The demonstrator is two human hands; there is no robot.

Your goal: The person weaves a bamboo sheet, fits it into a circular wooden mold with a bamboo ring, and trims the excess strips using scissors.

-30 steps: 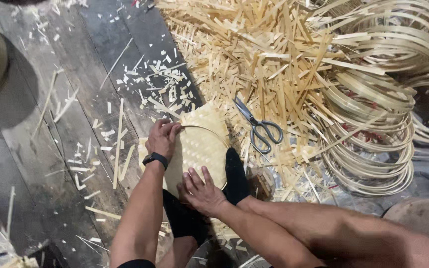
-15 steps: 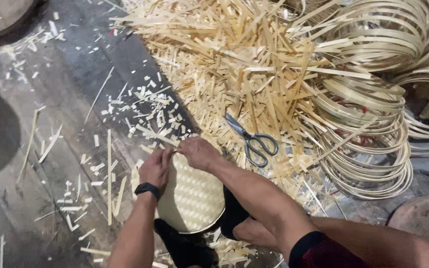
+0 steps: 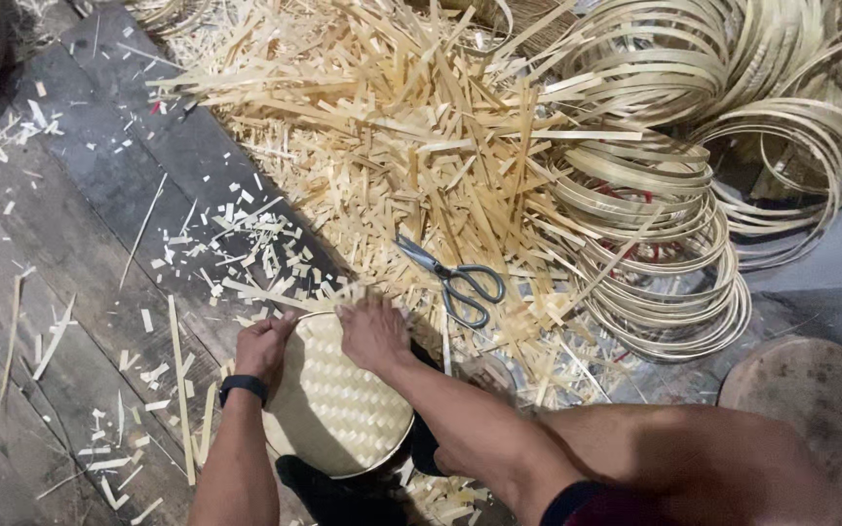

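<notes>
A round woven bamboo tray (image 3: 343, 409) lies on the dark wooden floor in front of me. My left hand (image 3: 263, 349), with a black band on the wrist, grips the tray's upper left rim. My right hand (image 3: 374, 333) presses down on the top rim, where loose strip ends stick out past the edge. A pair of grey-handled scissors (image 3: 452, 281) lies on the strips just to the right of my right hand.
A big heap of cut bamboo strips (image 3: 411, 127) covers the floor ahead. Stacks of coiled bamboo hoops (image 3: 655, 244) sit at the right. Short offcuts (image 3: 236, 244) litter the planks at left. A round brown object (image 3: 811, 390) is at lower right.
My right hand has moved from the tray's lower middle up to its top rim beside the left hand. The view has shifted closer to the strip heap.
</notes>
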